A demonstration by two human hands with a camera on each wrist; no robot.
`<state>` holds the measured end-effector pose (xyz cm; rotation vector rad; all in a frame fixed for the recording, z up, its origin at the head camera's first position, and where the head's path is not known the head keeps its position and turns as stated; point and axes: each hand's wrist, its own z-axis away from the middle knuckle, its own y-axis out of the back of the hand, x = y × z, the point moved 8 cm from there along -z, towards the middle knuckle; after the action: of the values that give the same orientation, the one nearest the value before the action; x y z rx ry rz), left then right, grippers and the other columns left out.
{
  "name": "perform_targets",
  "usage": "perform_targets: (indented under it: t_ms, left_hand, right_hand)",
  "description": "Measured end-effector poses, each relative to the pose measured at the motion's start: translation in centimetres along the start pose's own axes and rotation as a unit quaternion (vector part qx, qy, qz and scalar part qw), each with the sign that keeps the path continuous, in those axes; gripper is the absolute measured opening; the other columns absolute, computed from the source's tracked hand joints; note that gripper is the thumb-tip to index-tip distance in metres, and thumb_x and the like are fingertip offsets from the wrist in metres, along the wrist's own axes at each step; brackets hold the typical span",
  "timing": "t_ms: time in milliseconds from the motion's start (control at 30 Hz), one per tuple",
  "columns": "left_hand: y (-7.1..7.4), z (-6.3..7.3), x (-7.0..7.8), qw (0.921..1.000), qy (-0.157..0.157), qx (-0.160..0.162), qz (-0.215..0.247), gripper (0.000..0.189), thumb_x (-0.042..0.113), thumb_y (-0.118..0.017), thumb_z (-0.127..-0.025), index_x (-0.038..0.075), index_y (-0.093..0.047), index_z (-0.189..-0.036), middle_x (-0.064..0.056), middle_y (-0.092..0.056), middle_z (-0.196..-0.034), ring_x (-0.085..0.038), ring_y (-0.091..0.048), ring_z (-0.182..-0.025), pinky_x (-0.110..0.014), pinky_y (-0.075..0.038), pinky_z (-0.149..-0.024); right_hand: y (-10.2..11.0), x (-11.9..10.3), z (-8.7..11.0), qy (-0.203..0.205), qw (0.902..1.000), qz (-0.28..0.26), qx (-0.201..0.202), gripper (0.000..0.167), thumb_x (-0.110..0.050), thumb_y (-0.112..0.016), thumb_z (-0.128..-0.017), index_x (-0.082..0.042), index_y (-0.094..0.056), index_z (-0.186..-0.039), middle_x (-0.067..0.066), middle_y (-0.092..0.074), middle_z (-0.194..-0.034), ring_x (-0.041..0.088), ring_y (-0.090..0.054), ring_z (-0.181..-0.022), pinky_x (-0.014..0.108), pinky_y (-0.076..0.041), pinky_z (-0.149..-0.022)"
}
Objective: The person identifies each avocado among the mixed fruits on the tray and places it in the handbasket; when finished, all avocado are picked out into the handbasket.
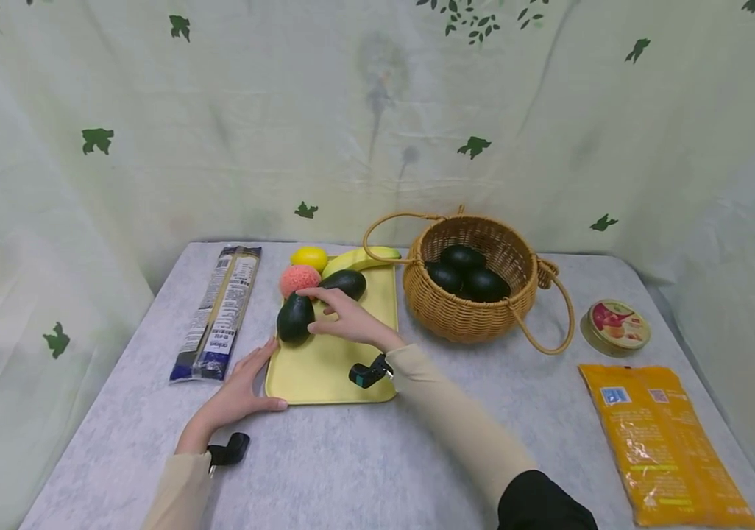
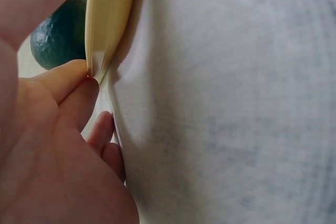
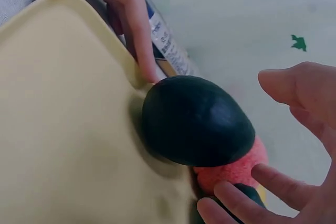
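Observation:
My left hand (image 1: 238, 397) spans the near-left corner of a yellow tray (image 1: 344, 375), fingers along its left edge and thumb at its front edge. The left wrist view has the fingertips touching the tray's rim (image 2: 107, 19). Over the tray, my right hand (image 1: 351, 320) reaches around a dark green avocado (image 1: 294, 322), thumb and fingers spread. In the right wrist view a gap shows between these fingers and the avocado (image 3: 197, 121). Behind it on the tray are a second avocado (image 1: 349, 283), a pink textured round fruit (image 1: 299, 279), a lemon (image 1: 310, 258) and a banana (image 1: 354, 260).
A wicker basket (image 1: 460, 324) with two looped handles stands right of the tray, holding three avocados (image 1: 463, 258). A long noodle-like packet (image 1: 221, 316) lies at left. On the right are a round tin (image 1: 616, 327) and an orange bag (image 1: 665, 449).

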<state>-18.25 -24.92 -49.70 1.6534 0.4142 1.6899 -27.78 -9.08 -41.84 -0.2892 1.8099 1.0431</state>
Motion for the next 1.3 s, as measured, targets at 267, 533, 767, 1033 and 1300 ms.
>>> perform_targets:
  t_ms: [267,533,767,1033,1300]
  left_hand:
    - [0.1,0.2,0.1,1.0,-0.001,0.0,-0.001,0.111,0.04,-0.083,-0.072,0.01,-0.014,-0.155,-0.019,-0.014,-0.157,-0.045,-0.007,-0.139,-0.07,-0.016,-0.1]
    - [0.0,0.2,0.0,1.0,-0.007,0.0,0.002,0.111,0.04,-0.082,-0.073,0.011,-0.014,-0.155,-0.017,-0.013,-0.157,-0.045,-0.007,-0.139,-0.069,-0.015,-0.101]
    - [0.2,0.2,0.3,0.9999,-0.008,0.006,0.0,0.11,0.038,-0.083,-0.072,0.009,-0.016,-0.154,-0.017,-0.014,-0.157,-0.045,-0.008,-0.139,-0.068,-0.015,-0.102]
    - [0.0,0.2,0.1,1.0,-0.003,0.004,0.001,0.111,0.041,-0.083,-0.072,0.009,-0.016,-0.154,-0.015,-0.014,-0.158,-0.044,-0.007,-0.14,-0.067,-0.015,-0.103]
    - [0.1,0.2,0.1,0.9999,-0.005,0.009,0.004,0.111,0.039,-0.084,-0.071,0.008,-0.016,-0.154,-0.016,-0.015,-0.157,-0.044,-0.007,-0.14,-0.066,-0.013,-0.104]
  right_hand:
    - [-1.9,1.5,-1.2,-0.075,0.9961,0.047,-0.001,0.062,-0.028,-0.068,-0.09,-0.026,-0.041,-0.146,0.01,-0.042,-0.138,0.021,-0.036,-0.118,0.031,-0.04,-0.089]
    - [-3.0,2.6,-2.0,-0.097,0.9936,0.057,0.011,0.06,-0.031,-0.07,-0.088,-0.028,-0.043,-0.142,0.008,-0.046,-0.138,0.02,-0.042,-0.118,0.034,-0.038,-0.096]
    - [-2.6,2.4,-1.8,-0.09,0.9942,0.017,0.056,0.05,-0.029,-0.074,-0.085,-0.023,-0.052,-0.13,0.002,-0.053,-0.128,0.018,-0.047,-0.113,0.031,-0.037,-0.098]
    - [-0.5,1.4,-0.3,-0.077,0.9938,-0.053,0.059,0.045,-0.03,-0.071,-0.088,-0.025,-0.051,-0.128,-0.003,-0.051,-0.13,0.015,-0.047,-0.116,0.034,-0.039,-0.097]
    - [2.7,-0.6,2.2,-0.073,0.9832,-0.165,0.028,0.045,-0.02,-0.065,-0.093,-0.022,-0.049,-0.135,0.009,-0.049,-0.127,0.024,-0.053,-0.109,0.035,-0.053,-0.081]
